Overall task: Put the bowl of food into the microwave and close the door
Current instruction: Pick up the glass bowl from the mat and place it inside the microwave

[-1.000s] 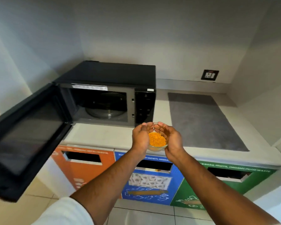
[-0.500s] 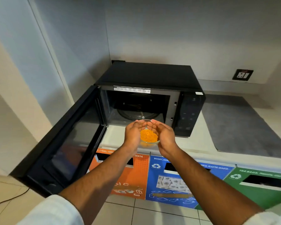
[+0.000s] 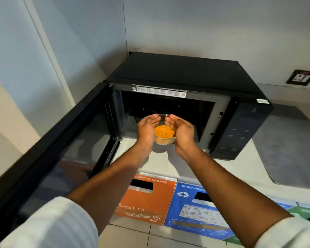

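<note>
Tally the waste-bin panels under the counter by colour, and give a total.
Orange panel: 1
Blue panel: 1
Green panel: 1, only a sliver showing at the right edge
Total: 3

Counts: there were 2 hands, left hand [image 3: 147,130] and right hand [image 3: 183,131]; 1 glass bowl [image 3: 165,138]; 1 microwave [image 3: 177,72] with 1 door [image 3: 48,158]; 1 wall socket [image 3: 301,77]; 1 grey mat [image 3: 290,149]; 3 bin panels (orange [image 3: 145,203], blue [image 3: 199,212], green [image 3: 306,211] mostly cut off).
</note>
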`<state>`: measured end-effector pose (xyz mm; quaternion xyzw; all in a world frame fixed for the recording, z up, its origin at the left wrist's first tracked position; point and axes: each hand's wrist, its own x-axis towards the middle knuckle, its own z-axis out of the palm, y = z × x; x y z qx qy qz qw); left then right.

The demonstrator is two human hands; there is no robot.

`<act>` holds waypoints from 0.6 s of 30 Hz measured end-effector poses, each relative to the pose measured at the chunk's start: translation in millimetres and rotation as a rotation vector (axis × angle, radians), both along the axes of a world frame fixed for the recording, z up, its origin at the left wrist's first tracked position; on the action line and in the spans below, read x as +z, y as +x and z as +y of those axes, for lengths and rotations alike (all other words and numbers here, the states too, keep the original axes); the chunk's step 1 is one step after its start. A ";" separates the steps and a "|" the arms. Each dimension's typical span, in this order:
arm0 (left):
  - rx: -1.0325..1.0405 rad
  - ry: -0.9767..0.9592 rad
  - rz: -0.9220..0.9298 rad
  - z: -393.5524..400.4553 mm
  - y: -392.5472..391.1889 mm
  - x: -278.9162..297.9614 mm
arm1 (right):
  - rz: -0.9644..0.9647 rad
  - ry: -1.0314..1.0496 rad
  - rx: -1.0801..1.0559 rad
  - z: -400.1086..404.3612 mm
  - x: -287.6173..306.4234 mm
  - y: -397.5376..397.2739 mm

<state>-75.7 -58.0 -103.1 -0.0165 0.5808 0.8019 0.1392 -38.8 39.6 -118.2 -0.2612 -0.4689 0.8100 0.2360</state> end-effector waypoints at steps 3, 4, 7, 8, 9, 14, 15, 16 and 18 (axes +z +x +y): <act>0.020 0.022 0.031 24.0 -33.3 -14.4 | 0.028 0.023 -0.031 17.4 -10.9 -32.3; 0.030 0.018 0.044 33.0 -44.0 -18.7 | 0.034 0.041 -0.040 23.7 -14.3 -42.7; 0.068 -0.007 0.044 55.9 -74.2 -24.8 | 0.007 0.076 -0.087 42.2 -18.2 -70.9; 0.070 -0.030 0.040 62.7 -84.2 -25.9 | 0.002 0.070 -0.101 48.5 -19.1 -80.6; 0.071 -0.046 0.027 68.4 -94.5 -27.0 | 0.012 0.054 -0.106 53.7 -19.2 -89.4; 0.010 -0.058 0.032 94.1 -137.1 -34.3 | 0.075 0.057 -0.025 80.8 -29.0 -135.1; -0.007 -0.073 0.050 97.6 -142.5 -36.9 | 0.067 0.055 -0.019 84.8 -31.8 -142.1; -0.014 -0.081 0.067 100.4 -150.2 -40.4 | 0.064 0.051 -0.013 88.9 -35.5 -152.3; -0.020 -0.072 0.073 103.8 -159.8 -44.5 | 0.063 0.046 -0.012 95.0 -39.0 -162.7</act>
